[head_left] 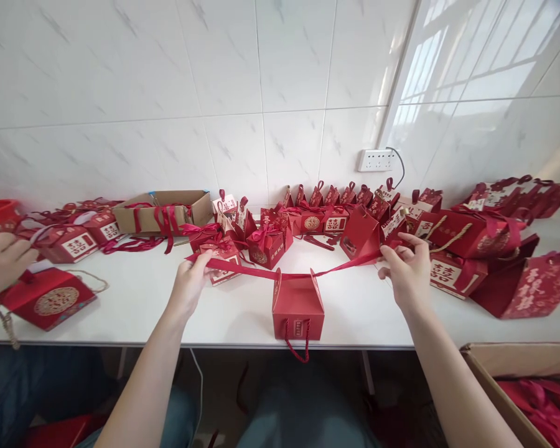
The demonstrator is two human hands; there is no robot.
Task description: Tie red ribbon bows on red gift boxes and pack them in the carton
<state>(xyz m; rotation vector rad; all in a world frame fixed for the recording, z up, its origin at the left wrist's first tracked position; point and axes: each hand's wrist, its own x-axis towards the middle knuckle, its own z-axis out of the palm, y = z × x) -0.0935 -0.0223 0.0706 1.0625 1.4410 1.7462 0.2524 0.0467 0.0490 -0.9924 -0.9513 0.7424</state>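
A small red gift box [298, 305] stands upright near the front edge of the white table, its red rope handle hanging over the edge. Through the top of the box runs a red ribbon [252, 270], stretched out to both sides. My left hand [191, 280] pinches the ribbon's left end. On the other side, my right hand [407, 267] holds the right end between closed fingers. Several finished-looking red boxes with bows, such as one decorated box [267, 247], sit just behind.
At the far left, another person's hand [2, 261] is over a red box [51, 298]. A cardboard box [193, 208] draped with ribbons stands by the wall. Stacked gift boxes [476, 236] are at the right, above an open carton [485, 373]. A power strip [376, 160] is on the wall.
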